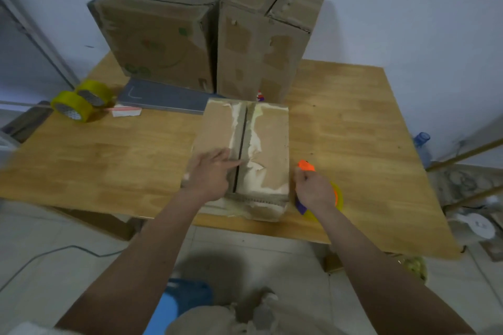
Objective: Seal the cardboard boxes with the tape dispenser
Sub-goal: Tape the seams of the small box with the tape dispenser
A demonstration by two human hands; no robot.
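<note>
A small cardboard box lies near the front edge of the wooden table. Its two top flaps meet at a dark open seam edged with torn old tape. My left hand rests flat on the left flap, the forefinger reaching to the seam. Just right of the box, my right hand grips the tape dispenser, an orange and purple holder with a yellow roll, held low by the box's near right corner. Two taller boxes, one on the left and one on the right, stand at the back.
Two yellow tape rolls lie at the table's left edge. A grey flat board lies before the tall boxes, with a small white packet beside it. A blue water bottle stands on the floor to the right.
</note>
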